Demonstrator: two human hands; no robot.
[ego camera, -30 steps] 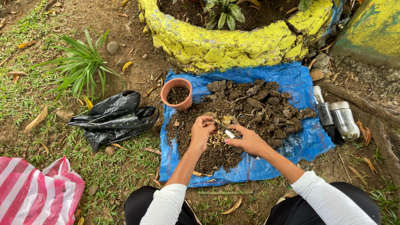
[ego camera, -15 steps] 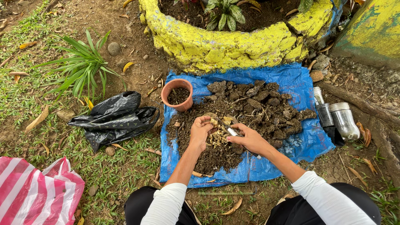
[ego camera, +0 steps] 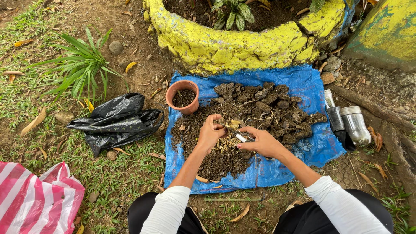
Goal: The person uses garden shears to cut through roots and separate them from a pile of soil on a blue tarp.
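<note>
Blue tarp (ego camera: 303,82) lies on bare dirt w/ a heap of dark soil (ego camera: 260,110) on it. Far edge butts against the yellow planter wall (ego camera: 225,47); near edge stops just short of the person's knees. Left edge has open grass beyond it, w/ a crumpled black plastic bag (ego camera: 115,121) just beside it. Right edge sits near 2 clear plastic bottles (ego camera: 346,123) lying on the ground, w/ tree roots beyond. Terracotta pot (ego camera: 183,96), part-filled w/ soil, stands at the tarp's far-left corner, just beside the heap. Pink-striped bag (ego camera: 37,201) is well apart at near left.

Both hands meet over the near-middle of the heap. Left hand (ego camera: 211,132) is curled shut around 1 end of a thin plant cutting (ego camera: 232,128), pale brown and stick-like, w/ yellowish bits by it. Right hand (ego camera: 260,141) pinches a small whitish tool (ego camera: 245,138) against the cutting; can't tell what kind. Cutting is held just above the soil, btw the 2 hands.
</note>
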